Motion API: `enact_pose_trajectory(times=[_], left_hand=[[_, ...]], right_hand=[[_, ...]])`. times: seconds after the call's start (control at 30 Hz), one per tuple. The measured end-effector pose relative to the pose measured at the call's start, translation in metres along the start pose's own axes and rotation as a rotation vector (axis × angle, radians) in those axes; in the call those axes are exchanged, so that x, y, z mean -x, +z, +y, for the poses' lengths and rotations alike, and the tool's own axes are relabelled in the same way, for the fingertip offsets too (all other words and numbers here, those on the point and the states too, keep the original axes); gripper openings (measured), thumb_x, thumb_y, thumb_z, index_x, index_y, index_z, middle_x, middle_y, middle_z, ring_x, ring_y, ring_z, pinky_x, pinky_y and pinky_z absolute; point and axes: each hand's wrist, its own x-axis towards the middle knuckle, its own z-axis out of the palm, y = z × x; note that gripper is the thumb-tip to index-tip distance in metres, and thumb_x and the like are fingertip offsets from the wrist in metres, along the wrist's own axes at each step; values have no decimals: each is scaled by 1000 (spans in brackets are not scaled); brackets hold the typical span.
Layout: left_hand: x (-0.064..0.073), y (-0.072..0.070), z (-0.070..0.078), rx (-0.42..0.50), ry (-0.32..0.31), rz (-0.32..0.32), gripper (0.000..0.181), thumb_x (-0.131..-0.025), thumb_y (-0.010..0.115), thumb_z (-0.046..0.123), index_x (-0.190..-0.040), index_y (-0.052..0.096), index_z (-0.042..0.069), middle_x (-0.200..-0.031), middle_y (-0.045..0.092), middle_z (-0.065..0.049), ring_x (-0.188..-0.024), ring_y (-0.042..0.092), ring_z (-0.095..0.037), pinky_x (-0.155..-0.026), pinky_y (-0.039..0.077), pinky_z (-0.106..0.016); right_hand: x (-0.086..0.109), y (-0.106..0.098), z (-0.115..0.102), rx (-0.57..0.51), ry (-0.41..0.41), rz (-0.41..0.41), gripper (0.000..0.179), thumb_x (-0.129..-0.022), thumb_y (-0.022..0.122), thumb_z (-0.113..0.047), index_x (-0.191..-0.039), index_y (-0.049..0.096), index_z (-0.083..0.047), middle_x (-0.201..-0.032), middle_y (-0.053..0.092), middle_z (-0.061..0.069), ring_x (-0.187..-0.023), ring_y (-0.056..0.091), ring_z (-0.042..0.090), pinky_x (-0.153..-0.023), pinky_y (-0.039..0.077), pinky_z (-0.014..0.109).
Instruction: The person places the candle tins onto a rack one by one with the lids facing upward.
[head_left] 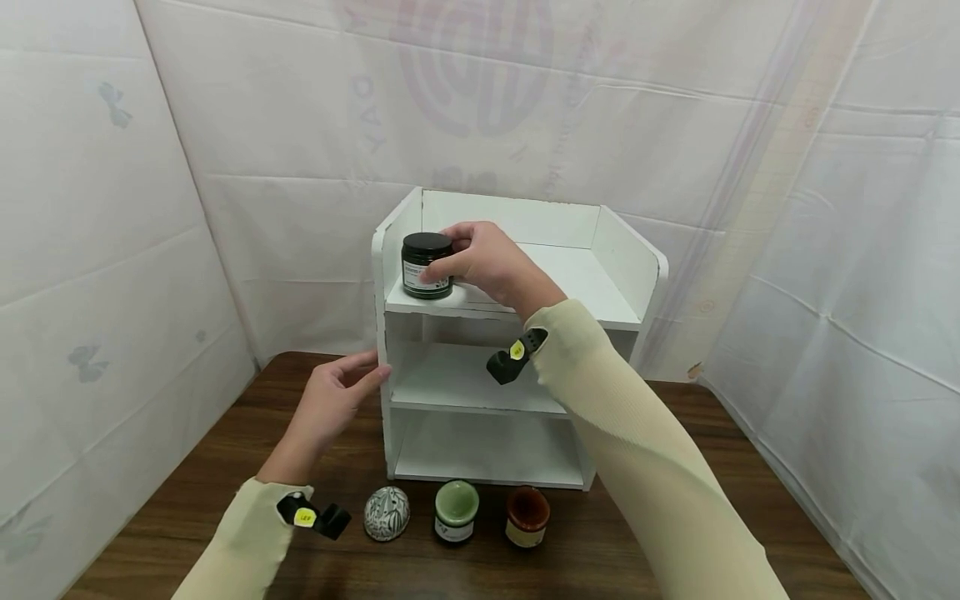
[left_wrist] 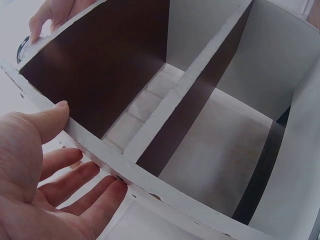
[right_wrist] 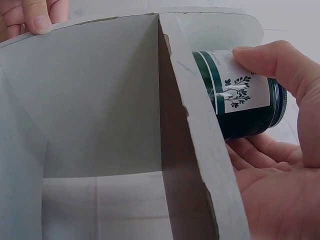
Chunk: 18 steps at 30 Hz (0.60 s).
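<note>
Jar (head_left: 422, 257) gripped by right hand (head_left: 487, 260) at top left of shelf (head_left: 465, 375), not yet released; shelf side pinched by left hand (head_left: 333, 396). Green cup (head_left: 456, 510), brown cup (head_left: 527, 515), patterned ball (head_left: 387, 513) untouched on table (head_left: 232, 446).

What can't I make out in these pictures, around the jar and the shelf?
- Small print on the dark jar: too small in the head view, partly under the right hand's thumb.
- Jar's base: hidden behind the white shelf unit's board in the right wrist view.
- Jar's contents: lid covers them, head view.
- Wording on the green cup: too small, head view.
- Right sleeve: cut off by the head view's bottom edge.
</note>
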Motion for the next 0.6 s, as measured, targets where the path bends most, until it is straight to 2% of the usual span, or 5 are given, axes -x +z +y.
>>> enact_pose_trajectory(times=[0.27, 0.5, 0.6], left_hand=[[-1, 1, -1, 16, 7, -1, 65, -97, 69, 48, -147, 56, 8, -147, 59, -13, -132, 55, -28, -92, 48, -17], [-1, -1, -1, -2, 1, -5, 67, -96, 68, 51, -148, 55, 9, -149, 58, -12, -133, 55, -28, -102, 50, -34], [-1, -2, 0, -2, -2, -6, 68, -97, 68, 51, -148, 55, 9, -150, 57, -12, -134, 55, -28, -103, 49, -36]], right_hand=[[6, -6, 1, 72, 3, 36, 63, -74, 90, -10, -130, 63, -8, -120, 73, 4, -111, 66, 16, -104, 50, 32], [16, -11, 3, 90, -4, 100, 68, -73, 93, -19, -134, 63, -12, -121, 74, 0, -119, 64, 13, -109, 46, 37], [22, -13, 3, 62, -9, 127, 66, -74, 92, -19, -134, 64, -13, -122, 74, 0, -120, 64, 13, -111, 45, 38]])
